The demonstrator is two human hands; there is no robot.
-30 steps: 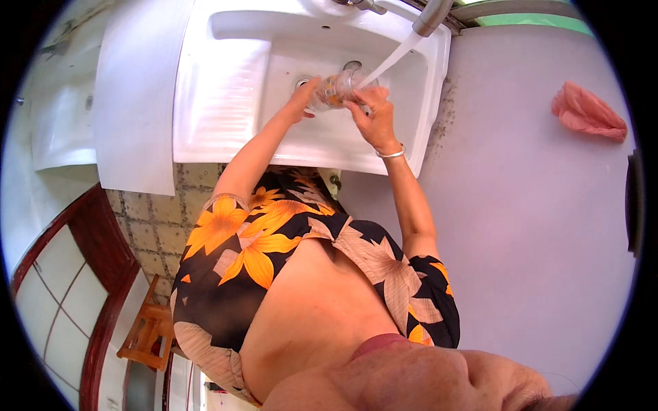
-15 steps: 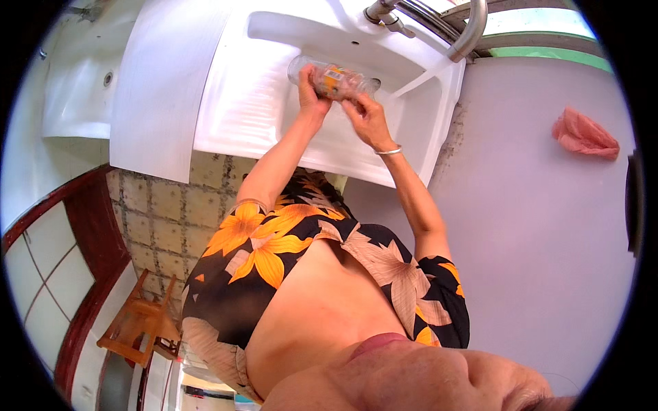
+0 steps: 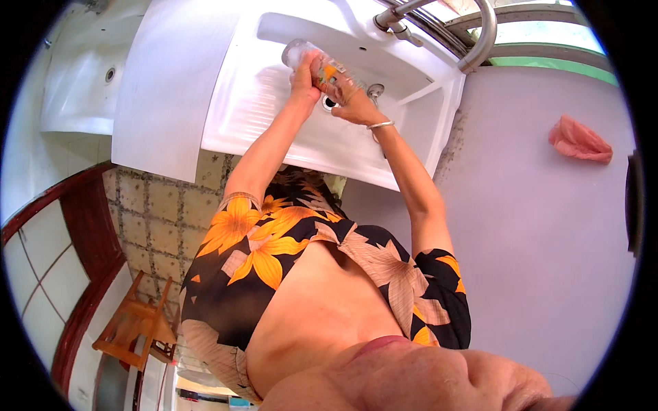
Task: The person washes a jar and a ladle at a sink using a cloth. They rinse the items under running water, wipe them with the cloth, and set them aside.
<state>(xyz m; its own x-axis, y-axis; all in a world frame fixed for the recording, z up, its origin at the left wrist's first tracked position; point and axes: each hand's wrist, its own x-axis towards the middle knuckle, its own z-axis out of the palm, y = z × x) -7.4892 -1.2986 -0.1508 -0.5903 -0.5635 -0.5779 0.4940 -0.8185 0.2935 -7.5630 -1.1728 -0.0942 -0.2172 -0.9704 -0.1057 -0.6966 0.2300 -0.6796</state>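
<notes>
Over the white sink basin (image 3: 404,123) I hold a clear bottle (image 3: 330,71) with an orange patch on its label. It lies tilted, its far-left end raised toward the back of the basin. My left hand (image 3: 306,77) is closed around the bottle near that end. Lower down, my right hand (image 3: 353,104) grips the other end, and its fingers hide much of that part. A dark round drain (image 3: 329,103) shows between and below my hands. Just beyond my right hand, a round metal fitting (image 3: 375,90) is in the basin.
A curved metal tap (image 3: 485,34) rises at the back right of the sink. On the grey surface to the right lies a crumpled pink cloth or bag (image 3: 580,140). A white board (image 3: 171,89) and a second basin (image 3: 82,96) are at left. A wooden stool (image 3: 137,322) stands lower left.
The bottle has turned from nearly level to a steeper slant, its left end higher and its right end lower. My right hand has moved a little left and wrapped further over it.
</notes>
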